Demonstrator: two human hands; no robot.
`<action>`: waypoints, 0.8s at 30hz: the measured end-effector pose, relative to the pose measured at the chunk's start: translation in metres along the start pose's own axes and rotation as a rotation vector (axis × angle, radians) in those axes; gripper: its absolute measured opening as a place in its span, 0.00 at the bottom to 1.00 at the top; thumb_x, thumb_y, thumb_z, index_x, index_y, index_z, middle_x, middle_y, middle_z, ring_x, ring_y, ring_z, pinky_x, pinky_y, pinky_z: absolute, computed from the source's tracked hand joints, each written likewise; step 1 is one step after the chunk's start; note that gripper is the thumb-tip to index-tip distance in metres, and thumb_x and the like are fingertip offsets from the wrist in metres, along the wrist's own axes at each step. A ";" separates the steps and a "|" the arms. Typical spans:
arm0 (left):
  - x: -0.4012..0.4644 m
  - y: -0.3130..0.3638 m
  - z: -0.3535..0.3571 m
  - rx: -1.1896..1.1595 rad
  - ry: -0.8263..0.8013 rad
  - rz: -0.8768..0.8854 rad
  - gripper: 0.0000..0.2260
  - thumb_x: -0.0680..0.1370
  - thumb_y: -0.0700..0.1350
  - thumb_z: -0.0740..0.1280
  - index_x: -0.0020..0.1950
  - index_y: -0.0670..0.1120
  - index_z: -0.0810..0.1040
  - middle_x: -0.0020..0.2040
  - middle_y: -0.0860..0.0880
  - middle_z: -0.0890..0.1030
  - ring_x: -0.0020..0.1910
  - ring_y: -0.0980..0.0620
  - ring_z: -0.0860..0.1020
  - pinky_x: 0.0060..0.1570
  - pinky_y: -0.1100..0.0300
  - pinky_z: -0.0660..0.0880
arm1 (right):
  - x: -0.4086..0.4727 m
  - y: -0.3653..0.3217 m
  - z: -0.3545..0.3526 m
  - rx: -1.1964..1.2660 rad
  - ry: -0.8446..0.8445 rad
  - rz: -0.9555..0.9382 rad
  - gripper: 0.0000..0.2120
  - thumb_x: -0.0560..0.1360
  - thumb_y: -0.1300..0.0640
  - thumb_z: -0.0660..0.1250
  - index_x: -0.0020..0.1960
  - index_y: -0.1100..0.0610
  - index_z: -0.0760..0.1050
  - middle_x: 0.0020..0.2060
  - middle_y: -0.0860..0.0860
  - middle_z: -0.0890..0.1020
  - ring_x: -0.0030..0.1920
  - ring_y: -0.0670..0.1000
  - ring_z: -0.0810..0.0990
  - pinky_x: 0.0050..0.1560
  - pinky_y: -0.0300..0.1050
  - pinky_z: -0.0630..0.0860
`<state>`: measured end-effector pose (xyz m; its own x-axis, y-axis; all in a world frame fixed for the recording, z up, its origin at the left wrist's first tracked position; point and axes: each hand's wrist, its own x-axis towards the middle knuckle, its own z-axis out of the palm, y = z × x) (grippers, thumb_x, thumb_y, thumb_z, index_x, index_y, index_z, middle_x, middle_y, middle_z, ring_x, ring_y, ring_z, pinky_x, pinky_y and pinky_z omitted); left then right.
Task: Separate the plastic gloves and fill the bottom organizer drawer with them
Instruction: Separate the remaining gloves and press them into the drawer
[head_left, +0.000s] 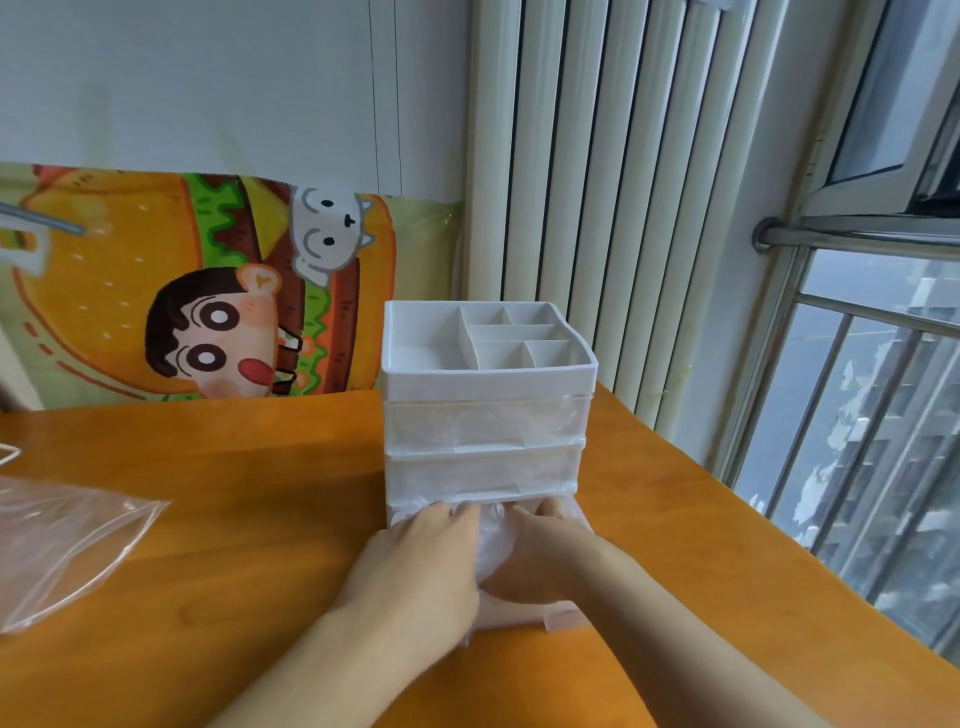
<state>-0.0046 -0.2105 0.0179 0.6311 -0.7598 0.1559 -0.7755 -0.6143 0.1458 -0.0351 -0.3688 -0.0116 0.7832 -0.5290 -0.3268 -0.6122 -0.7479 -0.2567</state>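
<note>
The plastic gloves (491, 545) were a crumpled, translucent white wad in the pulled-out bottom drawer (563, 618) of the white organizer (488, 374) on the orange surface (234, 519). Left hand (421, 561) and right hand (540, 556) pressed on them, each grip flat, fingers straight.

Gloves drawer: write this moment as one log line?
bottom drawer pulled out | left hand, right hand press plastic gloves in | empty bag left
</note>
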 end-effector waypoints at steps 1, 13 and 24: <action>-0.010 0.004 -0.003 0.006 0.058 0.055 0.10 0.81 0.41 0.58 0.59 0.54 0.70 0.55 0.53 0.73 0.58 0.48 0.75 0.47 0.57 0.69 | 0.000 -0.001 0.001 0.004 0.002 -0.005 0.44 0.73 0.44 0.67 0.84 0.46 0.52 0.79 0.54 0.55 0.77 0.57 0.63 0.71 0.54 0.73; -0.015 0.010 0.011 -0.129 -0.071 -0.057 0.12 0.86 0.43 0.51 0.54 0.45 0.73 0.51 0.44 0.77 0.50 0.43 0.79 0.41 0.53 0.72 | -0.021 0.013 -0.011 0.231 0.080 -0.135 0.14 0.73 0.43 0.72 0.53 0.49 0.76 0.57 0.49 0.79 0.49 0.47 0.78 0.49 0.41 0.78; 0.035 0.018 0.031 -0.259 -0.268 -0.288 0.11 0.82 0.45 0.62 0.61 0.45 0.78 0.48 0.45 0.83 0.46 0.48 0.84 0.33 0.61 0.71 | -0.038 0.029 -0.002 -0.106 0.446 -0.316 0.09 0.85 0.54 0.63 0.56 0.55 0.81 0.55 0.49 0.83 0.51 0.52 0.83 0.50 0.45 0.83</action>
<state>0.0029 -0.2553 -0.0041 0.7675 -0.6154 -0.1794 -0.5186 -0.7606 0.3906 -0.0824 -0.3717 -0.0049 0.9114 -0.3733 0.1734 -0.3435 -0.9219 -0.1791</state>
